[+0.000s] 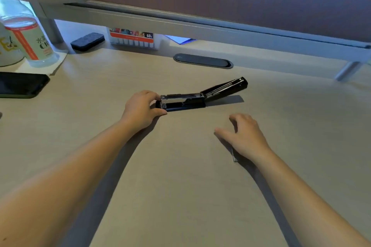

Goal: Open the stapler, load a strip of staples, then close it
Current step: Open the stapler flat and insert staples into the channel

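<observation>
A black stapler [192,100] lies on the desk in the middle of the view, swung wide open. Its top cover [224,87] is folded back to the right and its metal staple channel faces up. My left hand [140,109] grips the stapler's left front end between thumb and fingers. My right hand [244,135] rests palm down on the desk to the lower right of the stapler, fingers spread, holding nothing. A thin silver strip of staples [234,156] pokes out from under that hand's wrist, mostly hidden.
A dark phone [20,84] lies at the left edge. Bottles [34,44] stand at the far left. A dark eraser [87,41] and a marker box [132,39] sit under the monitor shelf [200,26]. An oval cable grommet [202,60] is behind the stapler.
</observation>
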